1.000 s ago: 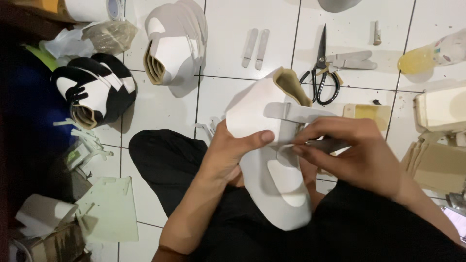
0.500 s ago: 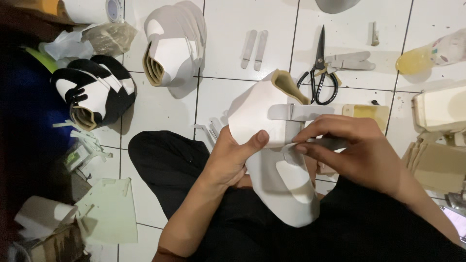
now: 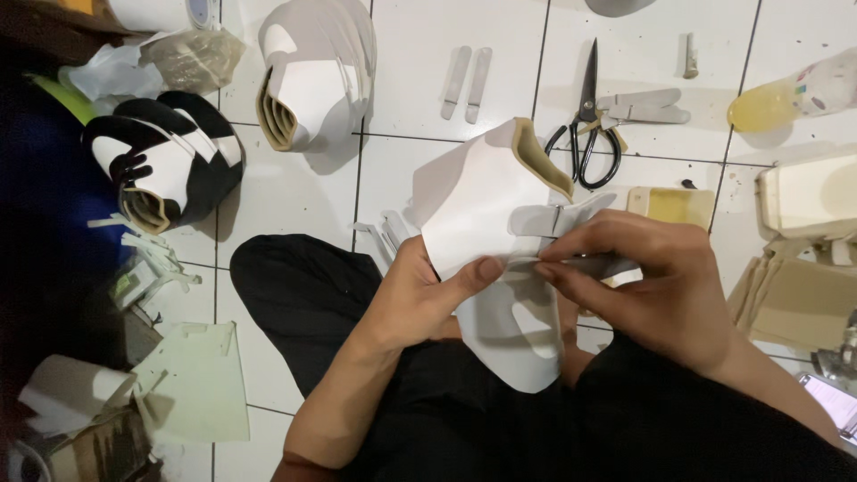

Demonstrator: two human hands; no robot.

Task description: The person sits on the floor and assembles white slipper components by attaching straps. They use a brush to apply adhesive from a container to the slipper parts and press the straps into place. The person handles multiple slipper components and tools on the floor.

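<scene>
Left hand (image 3: 420,299) clamped around white curved shoe-upper panel (image 3: 482,210) above lap, thumb pressing seam. Right hand (image 3: 661,286) pinching grey strap (image 3: 558,217) flat against panel. Best kept aligned, pressed firmly, wrinkle-free.

A floor-level shoemaking workshop: stacked white shoe uppers (image 3: 312,76) far left, black-handled scissors (image 3: 591,125) far right, on white tiled floor (image 3: 420,54).

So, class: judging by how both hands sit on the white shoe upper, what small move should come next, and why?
Probably press the grey strip flat: the right hand pinches it against the white shoe upper, which the left hand steadies by thumb.
</scene>
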